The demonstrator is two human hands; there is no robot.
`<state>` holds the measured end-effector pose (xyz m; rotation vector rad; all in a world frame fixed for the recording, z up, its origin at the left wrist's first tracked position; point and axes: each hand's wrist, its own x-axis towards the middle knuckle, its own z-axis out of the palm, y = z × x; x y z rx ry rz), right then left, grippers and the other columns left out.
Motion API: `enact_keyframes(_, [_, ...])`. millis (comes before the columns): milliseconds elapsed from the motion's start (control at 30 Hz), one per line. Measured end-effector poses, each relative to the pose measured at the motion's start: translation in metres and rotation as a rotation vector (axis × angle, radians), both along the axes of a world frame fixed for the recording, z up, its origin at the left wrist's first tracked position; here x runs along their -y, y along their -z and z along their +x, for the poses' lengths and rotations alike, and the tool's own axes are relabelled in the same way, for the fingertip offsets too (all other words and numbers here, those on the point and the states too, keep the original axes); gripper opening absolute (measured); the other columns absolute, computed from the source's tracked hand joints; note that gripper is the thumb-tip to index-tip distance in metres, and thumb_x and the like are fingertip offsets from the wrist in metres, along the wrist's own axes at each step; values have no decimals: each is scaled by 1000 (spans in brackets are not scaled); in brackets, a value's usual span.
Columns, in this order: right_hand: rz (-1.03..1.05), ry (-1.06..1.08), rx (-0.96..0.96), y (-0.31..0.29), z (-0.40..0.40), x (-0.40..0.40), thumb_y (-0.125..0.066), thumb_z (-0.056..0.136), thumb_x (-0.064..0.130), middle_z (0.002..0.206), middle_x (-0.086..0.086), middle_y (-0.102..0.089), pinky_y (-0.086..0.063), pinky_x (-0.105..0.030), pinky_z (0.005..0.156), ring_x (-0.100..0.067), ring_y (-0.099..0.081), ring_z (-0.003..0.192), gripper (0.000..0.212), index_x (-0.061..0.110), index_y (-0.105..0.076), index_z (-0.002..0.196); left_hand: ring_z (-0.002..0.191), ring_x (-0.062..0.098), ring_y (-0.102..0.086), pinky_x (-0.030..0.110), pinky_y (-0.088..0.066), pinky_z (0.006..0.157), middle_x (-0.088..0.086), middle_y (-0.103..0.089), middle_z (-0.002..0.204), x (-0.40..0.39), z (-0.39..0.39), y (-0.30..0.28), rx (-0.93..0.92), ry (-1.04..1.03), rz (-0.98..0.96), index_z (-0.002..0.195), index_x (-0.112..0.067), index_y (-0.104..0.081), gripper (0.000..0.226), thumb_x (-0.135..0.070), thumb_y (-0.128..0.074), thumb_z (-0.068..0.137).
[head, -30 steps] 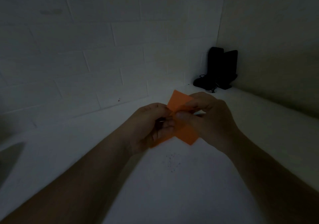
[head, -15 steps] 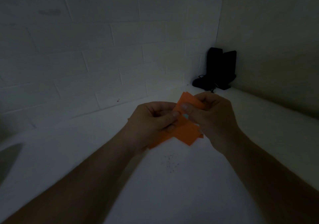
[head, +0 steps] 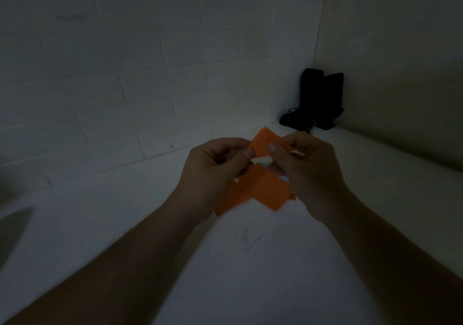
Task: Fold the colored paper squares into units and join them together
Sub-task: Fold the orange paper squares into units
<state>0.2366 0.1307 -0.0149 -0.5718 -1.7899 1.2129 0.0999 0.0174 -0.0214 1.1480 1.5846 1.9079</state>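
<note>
Here your left hand [head: 213,172] and your right hand [head: 304,172] both have their fingers curled onto the orange paper piece [head: 260,189], and you hold it up in the air above the white table [head: 125,224], not resting on it. Your left thumb [head: 244,155] presses on the left edge of the upper flap, and your right thumb [head: 275,150] pinches the same flap from the other side, so the two thumb tips sit close together with a narrow strip of orange between them. The upper flap rises to a point above your thumbs; the larger part of the piece hangs below your hands as overlapping flat panels, with one strip running down and left under your left palm. A small pale blue patch [head: 265,165] shows in the gap just under your thumbs; whether it is a separate sheet or the reverse side of the orange one, you cannot tell in this dim light. How the folded layers lock together is also not readable.

Below the paper, on the table surface, there is a faint cluster of dark specks [head: 248,237]. Farther out, in the corner where the white brick wall [head: 150,87] meets the plain side wall, a black object [head: 315,99] stands upright on the table, well apart from your hands. Your forearms reach in from the bottom corners of the view.
</note>
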Motion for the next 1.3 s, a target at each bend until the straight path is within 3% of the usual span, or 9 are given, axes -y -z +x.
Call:
enact_keyframes(133, [9, -33, 12, 2, -1, -1, -74, 89, 22, 80, -2, -74, -60, -55, 79, -20, -73, 76, 8, 24, -73, 81, 82, 21, -74, 34, -62, 81, 6, -78, 88, 0, -1, 0, -11, -11, 17, 104, -18, -76, 19, -4, -73, 92])
enact_keyframes(267, [29, -44, -43, 3, -2, -3, -76, 86, 19, 100, 4, -72, -60, -54, 81, -24, -73, 90, 23, 39, -69, 95, 79, 22, -72, 43, -63, 82, 6, -77, 86, 1, -1, 0, -46, -26, 1, 103, -19, -77, 20, -3, -72, 92])
enact_keyframes(433, [11, -8, -86, 3, -4, -5, -74, 89, 17, 92, 8, -73, -61, -52, 79, -19, -73, 88, 23, 39, -72, 84, 79, 24, -73, 47, -62, 84, 7, -77, 85, 2, 1, -1, -70, -41, -10, 110, -18, -75, 26, -2, -74, 91])
enact_keyframes(567, [53, 65, -75, 2, -2, -6, -77, 87, 20, 84, 13, -74, -61, -47, 81, -7, -71, 85, 19, 38, -73, 80, 83, 30, -75, 48, -62, 87, 7, -78, 85, 1, 2, 0, -74, -70, -21, 101, -17, -78, 17, -6, -77, 89])
enact_keyframes(733, [46, 60, -86, 3, -2, -6, -75, 88, 14, 85, 5, -74, -62, -44, 78, -12, -71, 81, 23, 36, -74, 93, 82, 26, -76, 39, -63, 85, 8, -79, 85, 1, 2, -1, -58, -71, -43, 98, -19, -79, 16, -6, -78, 88])
enact_keyframes(967, [82, 71, -115, 2, -1, -6, -78, 86, 15, 77, 19, -72, -53, -12, 66, 1, -69, 77, 22, 36, -72, 83, 83, 25, -74, 44, -61, 92, 14, -78, 87, -1, 3, -3, 71, -39, -65, 98, -18, -79, 16, -5, -77, 88])
enact_keyframes(1033, [83, 80, -114, 2, -2, -7, -77, 86, 14, 79, 18, -73, -55, -15, 68, 0, -70, 78, 22, 36, -73, 84, 82, 25, -73, 45, -60, 94, 15, -78, 87, -1, 4, -4, 115, -28, -72, 98, -17, -79, 16, -5, -76, 88])
enact_keyframes(1167, [8, 34, -110, 2, -3, -4, -78, 86, 18, 89, 7, -76, -62, -38, 77, -10, -73, 83, 17, 33, -76, 94, 78, 22, -71, 44, -58, 96, 14, -77, 83, -3, 4, -5, 222, -41, -58, 98, -13, -78, 16, 0, -74, 89])
enact_keyframes(1300, [-18, -59, -28, 4, -3, -2, -79, 83, 19, 99, 3, -75, -61, -48, 82, -19, -74, 88, 39, 41, -69, 113, 76, 19, -71, 38, -59, 94, 13, -77, 83, -2, 1, -7, 337, -37, -38, 104, -9, -76, 17, 1, -72, 90])
